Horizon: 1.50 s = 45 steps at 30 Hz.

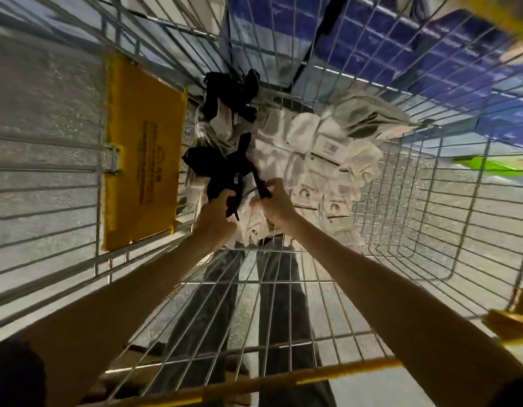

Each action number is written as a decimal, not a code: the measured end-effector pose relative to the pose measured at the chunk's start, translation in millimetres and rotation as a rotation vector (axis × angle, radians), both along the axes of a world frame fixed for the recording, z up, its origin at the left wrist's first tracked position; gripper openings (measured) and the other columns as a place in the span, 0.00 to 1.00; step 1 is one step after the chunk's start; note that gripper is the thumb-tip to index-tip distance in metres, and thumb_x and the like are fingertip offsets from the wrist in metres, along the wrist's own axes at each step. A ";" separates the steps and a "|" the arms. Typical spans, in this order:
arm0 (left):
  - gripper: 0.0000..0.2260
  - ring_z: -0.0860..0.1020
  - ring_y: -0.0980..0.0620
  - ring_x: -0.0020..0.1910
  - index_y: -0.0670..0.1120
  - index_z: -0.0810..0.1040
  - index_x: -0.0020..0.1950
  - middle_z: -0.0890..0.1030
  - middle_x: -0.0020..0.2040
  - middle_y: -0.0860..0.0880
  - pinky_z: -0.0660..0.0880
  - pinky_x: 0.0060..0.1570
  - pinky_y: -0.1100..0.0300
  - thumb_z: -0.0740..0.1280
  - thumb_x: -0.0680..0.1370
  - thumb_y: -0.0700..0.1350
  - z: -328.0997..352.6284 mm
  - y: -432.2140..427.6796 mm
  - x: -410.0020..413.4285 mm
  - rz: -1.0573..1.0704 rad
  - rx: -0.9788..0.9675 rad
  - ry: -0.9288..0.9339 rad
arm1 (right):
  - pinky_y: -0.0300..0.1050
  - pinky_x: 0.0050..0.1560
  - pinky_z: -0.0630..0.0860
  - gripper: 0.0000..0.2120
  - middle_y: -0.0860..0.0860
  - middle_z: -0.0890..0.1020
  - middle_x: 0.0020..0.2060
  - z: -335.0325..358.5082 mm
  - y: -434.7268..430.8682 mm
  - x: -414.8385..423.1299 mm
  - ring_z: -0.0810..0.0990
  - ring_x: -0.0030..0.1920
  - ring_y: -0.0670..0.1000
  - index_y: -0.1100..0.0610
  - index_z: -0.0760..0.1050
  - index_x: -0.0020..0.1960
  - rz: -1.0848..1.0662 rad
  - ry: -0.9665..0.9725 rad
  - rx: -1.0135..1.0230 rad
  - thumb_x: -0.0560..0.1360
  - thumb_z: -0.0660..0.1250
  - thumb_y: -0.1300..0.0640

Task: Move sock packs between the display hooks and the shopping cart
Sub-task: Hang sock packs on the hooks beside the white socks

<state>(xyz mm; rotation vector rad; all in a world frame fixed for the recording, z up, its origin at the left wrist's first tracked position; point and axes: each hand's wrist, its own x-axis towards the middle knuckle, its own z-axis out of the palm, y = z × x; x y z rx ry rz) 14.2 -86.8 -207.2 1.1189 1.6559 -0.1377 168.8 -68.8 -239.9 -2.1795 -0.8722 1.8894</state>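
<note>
I look straight down into a wire shopping cart (401,239). At its bottom lies a heap of sock packs: several white packs (310,154) with barcode labels on the right, and a second black pack (233,92) at the far end. Both hands reach deep into the cart. My left hand (217,212) and my right hand (276,204) are each closed on one black sock pack (222,174), the left at its near end, the right at a dark strip on its right side. No display hooks are in view.
A yellow plastic flap (142,151) hangs on the cart's left wall. The yellow handle bar (283,380) runs along the near edge. Blue shelving (386,39) stands beyond the cart's far side. My dark trousers show through the cart's mesh below.
</note>
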 end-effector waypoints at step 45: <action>0.27 0.74 0.50 0.64 0.45 0.71 0.69 0.77 0.66 0.47 0.69 0.56 0.62 0.75 0.72 0.37 64.4 63.6 -41.8 0.545 0.191 -0.084 | 0.47 0.41 0.78 0.05 0.58 0.81 0.49 -7.4 41.9 4.6 0.81 0.46 0.55 0.57 0.72 0.53 -0.303 0.087 -0.028 0.78 0.66 0.59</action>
